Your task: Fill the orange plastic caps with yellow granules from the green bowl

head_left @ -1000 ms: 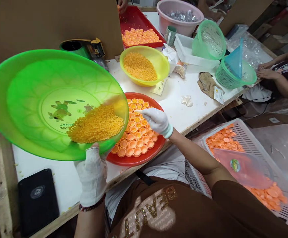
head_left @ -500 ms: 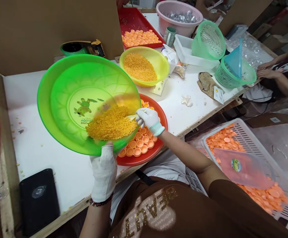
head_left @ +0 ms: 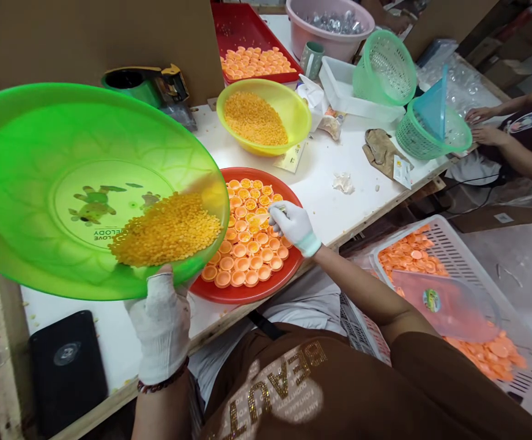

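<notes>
My gloved left hand [head_left: 162,318] grips the rim of a big green basin [head_left: 22,165], thumb on the inside, and holds it tilted over the table. Small yellow pellets [head_left: 169,235] lie heaped at the basin's lower right side. In my gloved right hand [head_left: 293,226] is a small pale spoon [head_left: 261,217], held over a round red tray [head_left: 288,275]. Orange cups [head_left: 241,264] cover the tray in rows. Several at its far side hold yellow pellets; the nearer ones look unfilled.
Behind the tray stands a yellow bowl [head_left: 300,116] of pellets. A red rectangular tray [head_left: 229,24], a pink tub [head_left: 293,30] and green baskets [head_left: 380,73] are farther back. A black phone-like slab [head_left: 68,379] lies at left. Orange pieces fill a crate [head_left: 458,263] at right. Another person's hands [head_left: 486,125] are far right.
My left hand has moved the green basin left, uncovering more of the red tray. My right hand has brought the spoon from the pellets in the basin to above the orange cups.
</notes>
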The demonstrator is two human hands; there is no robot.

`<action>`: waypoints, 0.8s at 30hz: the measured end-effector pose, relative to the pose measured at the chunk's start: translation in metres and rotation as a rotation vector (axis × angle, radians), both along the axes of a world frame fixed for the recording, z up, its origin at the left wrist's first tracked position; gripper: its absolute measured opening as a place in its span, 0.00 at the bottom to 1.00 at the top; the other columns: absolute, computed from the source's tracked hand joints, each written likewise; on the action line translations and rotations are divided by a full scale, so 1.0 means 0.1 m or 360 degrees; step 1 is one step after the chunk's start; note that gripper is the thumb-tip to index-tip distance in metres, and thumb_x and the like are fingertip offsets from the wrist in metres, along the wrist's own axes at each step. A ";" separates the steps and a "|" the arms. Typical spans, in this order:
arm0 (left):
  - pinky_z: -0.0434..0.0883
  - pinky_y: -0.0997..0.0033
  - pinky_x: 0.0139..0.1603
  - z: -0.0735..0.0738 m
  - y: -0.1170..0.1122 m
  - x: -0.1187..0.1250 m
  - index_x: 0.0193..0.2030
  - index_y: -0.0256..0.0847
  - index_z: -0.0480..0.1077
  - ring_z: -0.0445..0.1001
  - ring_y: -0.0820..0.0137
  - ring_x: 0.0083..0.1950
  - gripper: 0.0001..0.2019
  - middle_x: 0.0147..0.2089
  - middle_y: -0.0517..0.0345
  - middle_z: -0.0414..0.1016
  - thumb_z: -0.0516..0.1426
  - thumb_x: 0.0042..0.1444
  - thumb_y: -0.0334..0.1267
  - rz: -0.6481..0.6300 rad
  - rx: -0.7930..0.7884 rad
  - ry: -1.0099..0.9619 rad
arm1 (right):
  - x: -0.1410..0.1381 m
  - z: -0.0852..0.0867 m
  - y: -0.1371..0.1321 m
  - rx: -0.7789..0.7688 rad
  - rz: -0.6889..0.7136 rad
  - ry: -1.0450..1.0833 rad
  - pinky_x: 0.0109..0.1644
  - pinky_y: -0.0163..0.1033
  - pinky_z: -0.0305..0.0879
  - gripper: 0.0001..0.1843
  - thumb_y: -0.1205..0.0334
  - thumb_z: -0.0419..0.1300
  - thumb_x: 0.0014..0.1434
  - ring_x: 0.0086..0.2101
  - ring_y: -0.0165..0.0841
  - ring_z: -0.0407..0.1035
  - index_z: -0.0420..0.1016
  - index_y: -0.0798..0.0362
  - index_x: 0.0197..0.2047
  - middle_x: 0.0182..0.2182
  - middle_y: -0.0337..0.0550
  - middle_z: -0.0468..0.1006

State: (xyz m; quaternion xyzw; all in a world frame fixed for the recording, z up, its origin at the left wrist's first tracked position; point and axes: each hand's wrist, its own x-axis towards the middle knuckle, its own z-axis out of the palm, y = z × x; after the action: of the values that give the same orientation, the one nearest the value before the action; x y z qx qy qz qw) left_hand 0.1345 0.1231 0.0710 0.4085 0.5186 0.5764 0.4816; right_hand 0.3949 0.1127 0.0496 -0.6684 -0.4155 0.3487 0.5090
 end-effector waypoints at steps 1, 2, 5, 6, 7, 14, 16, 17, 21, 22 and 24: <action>0.71 0.49 0.68 0.00 0.00 0.00 0.67 0.50 0.65 0.66 0.56 0.71 0.32 0.71 0.51 0.67 0.65 0.55 0.37 0.0007 0.0003 -0.0036 | 0.00 -0.03 -0.02 0.0066 0.0038 -0.0145 0.31 0.33 0.70 0.11 0.54 0.58 0.65 0.25 0.27 0.71 0.76 0.52 0.41 0.28 0.37 0.78; 0.72 0.48 0.67 0.01 0.00 0.01 0.68 0.50 0.65 0.67 0.55 0.71 0.33 0.71 0.51 0.66 0.65 0.54 0.36 0.0013 -0.0004 -0.0086 | 0.01 -0.06 -0.03 0.0130 0.0070 -0.0260 0.34 0.34 0.71 0.11 0.54 0.58 0.66 0.26 0.27 0.72 0.76 0.51 0.41 0.29 0.37 0.78; 0.73 0.45 0.65 0.06 -0.01 0.04 0.67 0.46 0.67 0.67 0.52 0.70 0.34 0.70 0.50 0.67 0.66 0.52 0.35 0.0036 -0.0024 -0.0117 | 0.05 -0.12 -0.02 0.0168 0.0054 -0.0308 0.36 0.35 0.71 0.11 0.54 0.57 0.66 0.28 0.28 0.72 0.76 0.51 0.41 0.29 0.37 0.78; 0.72 0.45 0.66 0.07 -0.02 0.05 0.66 0.44 0.68 0.67 0.51 0.70 0.34 0.69 0.49 0.68 0.66 0.51 0.34 0.0046 -0.0026 -0.0109 | 0.06 -0.13 -0.01 0.0122 0.0012 -0.0227 0.33 0.34 0.70 0.11 0.54 0.57 0.66 0.26 0.28 0.72 0.76 0.51 0.41 0.28 0.36 0.78; 0.71 0.45 0.67 0.09 -0.02 0.06 0.65 0.42 0.69 0.66 0.51 0.70 0.33 0.69 0.48 0.69 0.66 0.51 0.34 0.0051 -0.0029 -0.0104 | 0.08 -0.13 0.01 0.0067 -0.0038 -0.0120 0.30 0.33 0.69 0.11 0.53 0.57 0.65 0.25 0.27 0.71 0.75 0.51 0.41 0.27 0.36 0.77; 0.70 0.46 0.68 0.14 0.00 0.08 0.65 0.44 0.69 0.67 0.53 0.70 0.33 0.70 0.50 0.68 0.65 0.50 0.33 0.0042 -0.0040 -0.0120 | 0.11 -0.13 0.16 0.0060 -0.0164 0.0077 0.27 0.32 0.67 0.12 0.52 0.57 0.65 0.24 0.27 0.70 0.74 0.52 0.42 0.27 0.37 0.76; 0.71 0.46 0.67 0.15 0.00 0.09 0.66 0.45 0.69 0.67 0.52 0.70 0.34 0.70 0.51 0.68 0.65 0.49 0.32 0.0042 -0.0059 -0.0130 | 0.10 -0.16 0.17 0.0237 0.0024 -0.0233 0.38 0.37 0.73 0.11 0.53 0.58 0.65 0.31 0.30 0.74 0.76 0.51 0.42 0.31 0.40 0.79; 0.73 0.46 0.66 0.17 -0.01 0.10 0.66 0.46 0.69 0.66 0.52 0.70 0.34 0.71 0.51 0.67 0.65 0.49 0.32 0.0035 -0.0068 -0.0144 | 0.10 -0.17 0.16 0.0324 0.0118 -0.0386 0.43 0.39 0.73 0.11 0.53 0.59 0.64 0.34 0.32 0.75 0.77 0.51 0.41 0.33 0.41 0.80; 0.75 0.47 0.64 0.17 -0.04 0.11 0.67 0.45 0.67 0.67 0.51 0.69 0.34 0.72 0.49 0.65 0.65 0.51 0.33 -0.0006 -0.0072 -0.0154 | 0.10 -0.14 0.13 0.0472 0.0103 -0.0498 0.47 0.41 0.73 0.13 0.52 0.57 0.67 0.37 0.33 0.75 0.78 0.51 0.43 0.35 0.43 0.80; 0.74 0.48 0.64 0.16 -0.05 0.11 0.66 0.45 0.68 0.69 0.52 0.69 0.33 0.71 0.49 0.66 0.65 0.52 0.34 -0.0018 -0.0084 -0.0127 | 0.10 -0.10 0.13 0.0468 0.0035 -0.0426 0.45 0.40 0.73 0.14 0.51 0.56 0.69 0.35 0.32 0.74 0.77 0.50 0.45 0.34 0.42 0.80; 0.73 0.51 0.66 0.13 -0.06 0.12 0.65 0.42 0.69 0.71 0.54 0.66 0.30 0.69 0.48 0.70 0.65 0.54 0.37 -0.0059 -0.0113 -0.0047 | 0.07 0.00 0.16 0.0456 -0.0037 -0.0313 0.41 0.38 0.73 0.15 0.51 0.54 0.70 0.32 0.31 0.73 0.76 0.50 0.48 0.32 0.40 0.79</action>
State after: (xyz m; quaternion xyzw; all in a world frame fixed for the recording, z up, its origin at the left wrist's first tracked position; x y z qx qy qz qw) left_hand 0.1469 0.1170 0.0838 0.3921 0.5240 0.5546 0.5139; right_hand 0.4015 0.1285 0.0493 -0.6246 -0.5011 0.2128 0.5600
